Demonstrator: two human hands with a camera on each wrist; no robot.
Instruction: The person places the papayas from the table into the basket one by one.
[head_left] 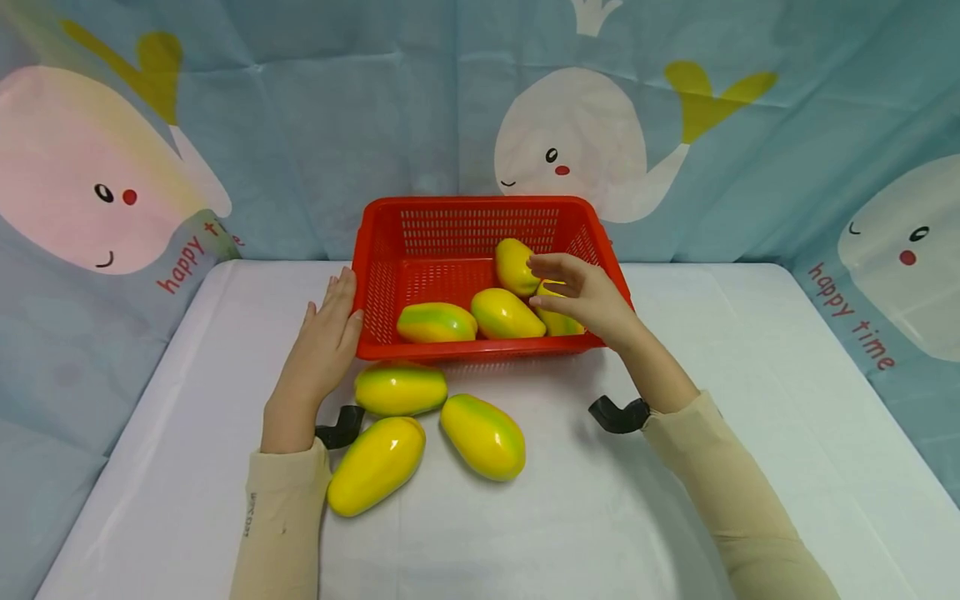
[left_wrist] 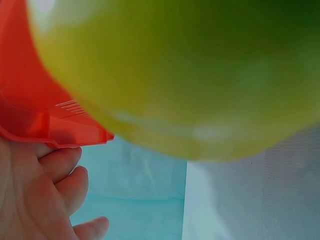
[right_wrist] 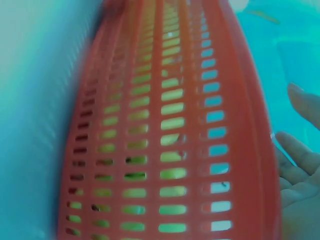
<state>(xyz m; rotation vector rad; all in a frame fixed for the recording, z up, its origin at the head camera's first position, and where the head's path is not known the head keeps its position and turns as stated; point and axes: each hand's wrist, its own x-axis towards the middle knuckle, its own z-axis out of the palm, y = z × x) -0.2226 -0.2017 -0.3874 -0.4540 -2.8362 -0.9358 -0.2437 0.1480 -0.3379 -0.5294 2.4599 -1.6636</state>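
Note:
A red plastic basket [head_left: 450, 350] with slotted walls stands on the table and holds several glossy yellow-green fruits, shaped like mangoes or papayas. My left hand [head_left: 318, 342] rests against the basket's left side, its fingers fairly straight, touching the rim. Over the right part of the basket is my right hand [head_left: 588, 300], fingers loosely bent and nothing gripped between them. Just below it lies a partly hidden fruit [head_left: 558, 317]; beside that are another fruit [head_left: 508, 315] and an upright-looking one [head_left: 514, 265]. A fourth fruit [head_left: 437, 323] sits at the front left.
In front of the basket, three similar fruits lie on the white table [head_left: 570, 517]: one by the basket wall [head_left: 401, 389], one near the left sleeve [head_left: 377, 467], one to the right [head_left: 483, 437]. A blue printed curtain [head_left: 315, 150] hangs behind.

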